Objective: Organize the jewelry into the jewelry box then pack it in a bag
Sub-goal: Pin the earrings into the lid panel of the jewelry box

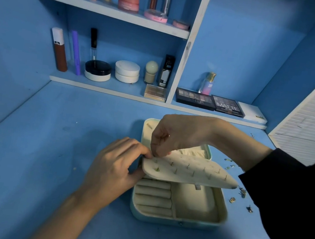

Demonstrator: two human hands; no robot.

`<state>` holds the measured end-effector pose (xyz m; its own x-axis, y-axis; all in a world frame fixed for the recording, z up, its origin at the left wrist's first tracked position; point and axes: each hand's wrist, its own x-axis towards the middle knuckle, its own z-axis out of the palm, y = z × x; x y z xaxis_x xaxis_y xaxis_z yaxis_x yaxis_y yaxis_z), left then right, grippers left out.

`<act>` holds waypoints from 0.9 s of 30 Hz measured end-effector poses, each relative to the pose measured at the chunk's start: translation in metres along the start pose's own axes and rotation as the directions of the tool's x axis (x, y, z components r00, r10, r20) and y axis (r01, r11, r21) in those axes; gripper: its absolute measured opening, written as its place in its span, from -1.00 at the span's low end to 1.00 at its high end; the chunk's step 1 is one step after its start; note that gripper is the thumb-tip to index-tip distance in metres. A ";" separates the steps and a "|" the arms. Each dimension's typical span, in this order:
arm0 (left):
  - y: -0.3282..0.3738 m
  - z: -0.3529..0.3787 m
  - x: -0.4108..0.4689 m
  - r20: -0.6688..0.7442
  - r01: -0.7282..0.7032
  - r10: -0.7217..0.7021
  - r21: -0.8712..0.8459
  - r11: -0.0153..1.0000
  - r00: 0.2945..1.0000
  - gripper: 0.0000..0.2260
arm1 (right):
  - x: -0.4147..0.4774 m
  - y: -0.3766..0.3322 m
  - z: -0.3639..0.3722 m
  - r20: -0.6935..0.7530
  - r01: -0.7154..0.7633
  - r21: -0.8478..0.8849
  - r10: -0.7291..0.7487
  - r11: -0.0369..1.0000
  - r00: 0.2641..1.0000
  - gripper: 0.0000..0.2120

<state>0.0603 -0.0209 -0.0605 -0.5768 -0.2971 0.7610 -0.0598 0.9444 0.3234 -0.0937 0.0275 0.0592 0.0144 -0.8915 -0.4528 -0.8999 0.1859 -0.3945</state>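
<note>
Here the jewelry box (177,221) sits open on the blue desk (45,143), its pale lining showing a bank of ring rolls (153,193) on the left and an open compartment on the right. Its hinged earring panel (191,174) is lifted to a shallow slant over the tray, with a row of thin posts poking through it. The panel looks like padded card: light, a little bendy, and likely to flop if let go, so it is best held at an edge, not by the studded middle. The loose earrings (232,200) scattered on the desk just right of the box are tiny and probably slippery, calling for a fingertip pinch, and their posts could bend under pressure. The left hand (116,166) comes in from below with the wrist low, thumb under and fingers over the panel's left edge, pinching it to hold it up. The right hand (176,137) arches over the box from the right in a black sleeve, wrist raised and fingers curled down, their tips bunched at the panel's far left corner. Whether those fingers grip a stud or only the panel's edge I cannot tell. No bag is in sight.
</note>
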 end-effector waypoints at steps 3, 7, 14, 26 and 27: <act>0.001 -0.001 0.001 -0.001 0.006 -0.006 -0.016 1.000 1.000 -0.94 | -0.005 0.004 0.004 -0.040 0.017 0.019 -0.016 1.000 0.999 -0.88; 0.002 0.001 0.002 -0.019 0.042 -0.042 -0.039 0.998 0.999 -0.92 | -0.014 0.011 0.009 -0.162 0.059 0.043 -0.052 0.997 0.985 -0.92; 0.003 0.004 0.008 -0.059 0.164 -0.173 -0.134 0.977 0.983 -0.88 | -0.045 0.018 0.004 -0.524 0.147 0.051 -0.098 0.988 0.846 -0.90; 0.001 0.012 0.030 -0.045 0.380 -0.411 -0.302 0.874 0.910 -0.67 | -0.071 0.017 0.005 -0.828 0.222 -0.120 -0.221 0.968 0.516 -0.90; 0.001 0.013 0.032 -0.046 0.399 -0.435 -0.319 0.860 0.899 -0.64 | -0.070 0.019 0.007 -0.831 0.229 -0.118 -0.222 0.966 0.510 -0.90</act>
<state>0.0310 -0.0278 -0.0430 -0.4549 -0.6843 0.5699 -0.0216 0.6482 0.7612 -0.1092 0.0967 0.0783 -0.1553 -0.8389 0.5216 -0.9176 -0.0730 -0.3907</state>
